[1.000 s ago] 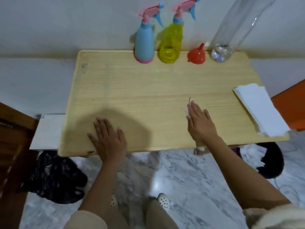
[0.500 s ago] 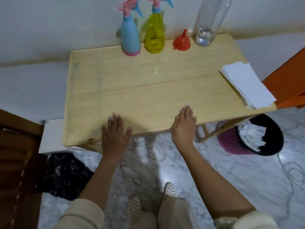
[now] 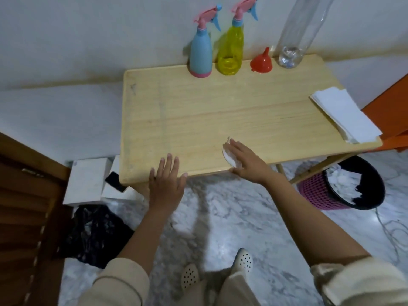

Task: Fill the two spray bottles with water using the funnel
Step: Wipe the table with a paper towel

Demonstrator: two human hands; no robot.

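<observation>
A blue spray bottle (image 3: 200,51) and a yellow spray bottle (image 3: 230,49), both with pink and blue trigger heads, stand at the back edge of the wooden table (image 3: 198,120). A red funnel (image 3: 261,62) sits upside down to their right. Beside it stands a tall clear plastic bottle (image 3: 295,36) with a little water at its bottom. My left hand (image 3: 166,182) lies flat with fingers spread at the table's front edge. My right hand (image 3: 246,161) presses flat on a crumpled white tissue (image 3: 227,154) near the front edge.
A stack of white tissues (image 3: 344,113) lies at the table's right end. Below it on the marble floor stands a pink bin (image 3: 344,186) with a black liner and used tissue. White boxes, a phone (image 3: 114,184) and a black bag (image 3: 95,235) sit at lower left beside a wooden door.
Both hands slid back toward the table's front edge. My right hand moved with the tissue across the wood and stays flat on it. The view shifted back.
</observation>
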